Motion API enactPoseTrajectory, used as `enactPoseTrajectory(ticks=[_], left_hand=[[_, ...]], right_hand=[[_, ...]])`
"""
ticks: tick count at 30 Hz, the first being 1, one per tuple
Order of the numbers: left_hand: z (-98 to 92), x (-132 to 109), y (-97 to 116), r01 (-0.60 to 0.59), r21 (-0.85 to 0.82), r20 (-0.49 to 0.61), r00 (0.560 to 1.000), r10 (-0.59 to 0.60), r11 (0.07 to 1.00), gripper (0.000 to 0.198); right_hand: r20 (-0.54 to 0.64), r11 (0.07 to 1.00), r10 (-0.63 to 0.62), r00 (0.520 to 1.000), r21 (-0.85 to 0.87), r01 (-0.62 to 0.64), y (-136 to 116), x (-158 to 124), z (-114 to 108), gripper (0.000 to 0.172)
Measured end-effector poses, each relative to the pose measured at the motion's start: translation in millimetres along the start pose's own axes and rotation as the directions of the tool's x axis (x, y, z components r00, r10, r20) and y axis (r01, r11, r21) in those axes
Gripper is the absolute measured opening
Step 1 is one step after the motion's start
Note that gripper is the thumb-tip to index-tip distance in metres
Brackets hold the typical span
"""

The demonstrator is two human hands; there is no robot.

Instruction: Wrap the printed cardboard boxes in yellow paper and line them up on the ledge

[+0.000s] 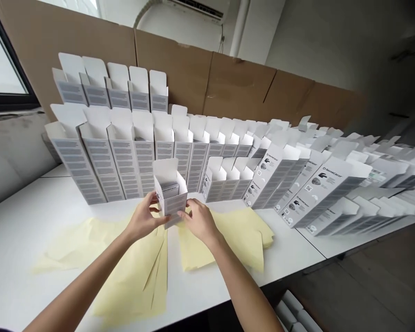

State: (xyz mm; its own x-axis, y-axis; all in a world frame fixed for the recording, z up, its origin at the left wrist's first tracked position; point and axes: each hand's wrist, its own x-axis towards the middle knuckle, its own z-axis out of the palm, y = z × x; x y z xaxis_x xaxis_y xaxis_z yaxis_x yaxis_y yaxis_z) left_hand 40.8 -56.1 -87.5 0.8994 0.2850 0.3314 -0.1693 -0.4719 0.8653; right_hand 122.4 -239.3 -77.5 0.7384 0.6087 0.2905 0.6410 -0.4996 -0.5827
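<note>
The white carton (177, 205), already erected and holding a printed insert (170, 190), is clasped between the left grip (143, 219) and the right grip (201, 222) over the counter (20, 207), its top flap (166, 170) not yet closed, like the stacked cartons (119, 163) standing open behind yellow sheets (224, 235).

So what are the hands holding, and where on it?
An open white box: the left hand at its left side, the right hand at its lower right.

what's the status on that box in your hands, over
Left fingers and right fingers on box. Top open, flap up, item inside. Yellow sheets nearby, more boxes behind.
</note>
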Motion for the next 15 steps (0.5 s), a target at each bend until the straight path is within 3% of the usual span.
enactPoseTrajectory(ticks=[7,11,15], left_hand=[[58.1,81,-22,0.036,-0.162,0.074,0.997,-0.025,0.986,0.069],[88.1,107,-41,0.025,-0.133,0.070,0.997,-0.016,0.991,0.071],[106.5,120,-53,0.037,-0.088,0.057,0.998,-0.032,0.995,0.075]], right_hand=[[-0.127,0.986,0.120,0.985,-0.099,-0.133,48,45,-11,0.009],[-0.214,0.977,0.188,0.959,-0.062,-0.206,76,52,0,0.010],[-0.301,0.959,0.269,0.915,-0.001,-0.282,94,53,12,0.010]])
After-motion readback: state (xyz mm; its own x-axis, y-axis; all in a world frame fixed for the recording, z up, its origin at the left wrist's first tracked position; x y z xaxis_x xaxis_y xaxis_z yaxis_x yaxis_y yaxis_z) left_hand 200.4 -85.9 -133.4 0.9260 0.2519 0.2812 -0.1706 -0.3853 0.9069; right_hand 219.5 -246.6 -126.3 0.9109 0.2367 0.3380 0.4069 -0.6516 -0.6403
